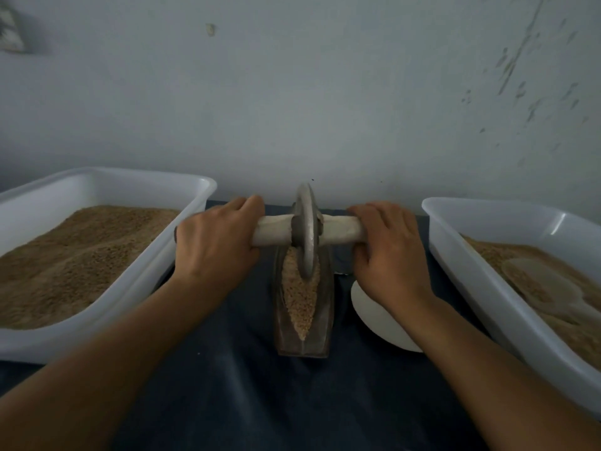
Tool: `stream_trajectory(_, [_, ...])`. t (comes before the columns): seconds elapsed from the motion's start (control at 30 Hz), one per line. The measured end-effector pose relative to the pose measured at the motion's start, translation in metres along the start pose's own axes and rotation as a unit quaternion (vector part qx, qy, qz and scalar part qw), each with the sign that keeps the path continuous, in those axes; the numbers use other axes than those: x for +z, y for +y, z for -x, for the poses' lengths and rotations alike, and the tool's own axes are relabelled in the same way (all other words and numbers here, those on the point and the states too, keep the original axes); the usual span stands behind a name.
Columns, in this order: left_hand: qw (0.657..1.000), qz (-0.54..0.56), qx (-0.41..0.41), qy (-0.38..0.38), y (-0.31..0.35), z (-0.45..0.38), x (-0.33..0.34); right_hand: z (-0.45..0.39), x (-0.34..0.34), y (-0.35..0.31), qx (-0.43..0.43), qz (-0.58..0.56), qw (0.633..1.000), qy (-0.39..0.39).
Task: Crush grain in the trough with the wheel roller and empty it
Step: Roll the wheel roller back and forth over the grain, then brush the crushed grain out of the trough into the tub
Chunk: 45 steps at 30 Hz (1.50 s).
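— Pale, scuffed wall behind, dark cloth over the bench [227, 385]. What sits where?

— Dead centre, close to the back edge, stands the trough [304, 333], a narrow boat-shaped one. Its long axis runs straight from the front edge toward the wall, away from the person. Grain [299, 297] lies along its groove.

— And the wheel roller?

— The wheel roller [307, 229] stands upright on edge in the far half of the groove, its rim down in the grain. Its axle crosses the trough at a right angle, parallel to the back edge.

— Who holds it?

— Both hands. The left hand [214, 245] wraps the left end of the axle, fingers curled over the top and closed tight on it. The right hand [387, 245] does the same on the right end. They sit level, each just beside the wheel, neither nearer than the other.

— So which way does the stroke go?

— My guess: along the groove, toward the person, since most of the visible grain lies on the near side of the wheel. Both arms would need to pull evenly, or the wheel tips off line.

— Anything flanking it?

— A white tub [107, 187] heaped with grain toward the left edge, another tub [487, 216] toward the right with a pale scoop [540, 284] lying in it, and a white dish [377, 317] just right of the trough, partly under the right wrist.
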<state>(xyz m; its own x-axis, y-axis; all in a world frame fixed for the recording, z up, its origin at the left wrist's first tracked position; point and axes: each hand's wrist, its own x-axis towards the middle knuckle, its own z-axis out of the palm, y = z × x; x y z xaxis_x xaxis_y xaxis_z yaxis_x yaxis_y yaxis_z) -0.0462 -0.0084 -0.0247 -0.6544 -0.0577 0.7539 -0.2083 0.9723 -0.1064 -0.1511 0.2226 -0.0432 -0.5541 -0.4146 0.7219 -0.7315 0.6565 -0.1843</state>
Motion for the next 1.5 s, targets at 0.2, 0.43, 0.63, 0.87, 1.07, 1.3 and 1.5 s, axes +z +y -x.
stream_trajectory(0.2, [0.985, 0.062, -0.111, -0.117, -0.009, 0.016, 0.006, -0.023, -0.003, -0.013, -0.006, 0.001, 1.000, -0.023])
stream_trajectory(0.43, [0.917, 0.258, -0.211, -0.221, -0.021, 0.033, 0.000, -0.022, -0.020, -0.025, 0.006, -0.027, 0.999, 0.039])
stream_trajectory(0.63, [0.896, 0.256, -0.260, -0.251, -0.026, 0.039, -0.008, 0.026, -0.049, -0.006, 0.062, -0.061, 0.996, -0.018])
stream_trajectory(0.87, [0.872, 0.278, -0.282, -0.288, -0.026, 0.038, -0.008, 0.085, -0.092, 0.034, 0.200, 0.118, 0.915, -0.329])
stream_trajectory(1.07, [0.829, 0.311, -0.342, -0.314, -0.027, 0.039, 0.008, 0.104, -0.092, 0.038, 0.165, 0.156, 0.905, -0.360])
stream_trajectory(1.3, [0.786, 0.336, -0.402, -0.327, -0.034, 0.040, 0.024, 0.094, -0.088, 0.034, 0.157, 0.175, 0.910, -0.342])
stream_trajectory(1.5, [0.763, 0.372, -0.411, -0.333, -0.032, 0.032, 0.025, 0.060, -0.086, 0.013, 0.142, 0.143, 0.951, -0.234])
